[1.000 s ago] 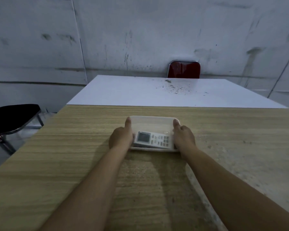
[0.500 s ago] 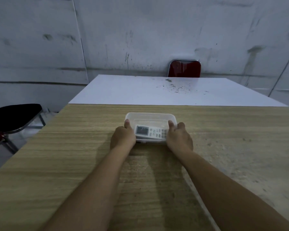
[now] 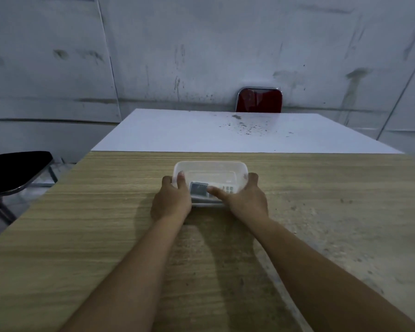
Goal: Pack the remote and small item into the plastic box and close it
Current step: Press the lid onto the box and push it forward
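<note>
A clear plastic box [image 3: 211, 167] with a lid on top rests on the wooden table [image 3: 106, 224]. Through the plastic I see a white remote [image 3: 222, 189] with a grey screen lying along the near side. My left hand [image 3: 171, 200] grips the box's left near corner, thumb on top of the lid. My right hand [image 3: 246, 198] holds the right side, its thumb stretched across the lid over the remote. The small item is not visible.
A white tabletop [image 3: 225, 133] with dark specks adjoins the far edge of the wooden table. A red chair back [image 3: 259, 99] stands behind it against the grey wall. A black chair seat [image 3: 15, 168] sits off the left edge.
The box has slid away from me across the table. My right thumb has moved from the box's right edge onto the lid over the remote.
</note>
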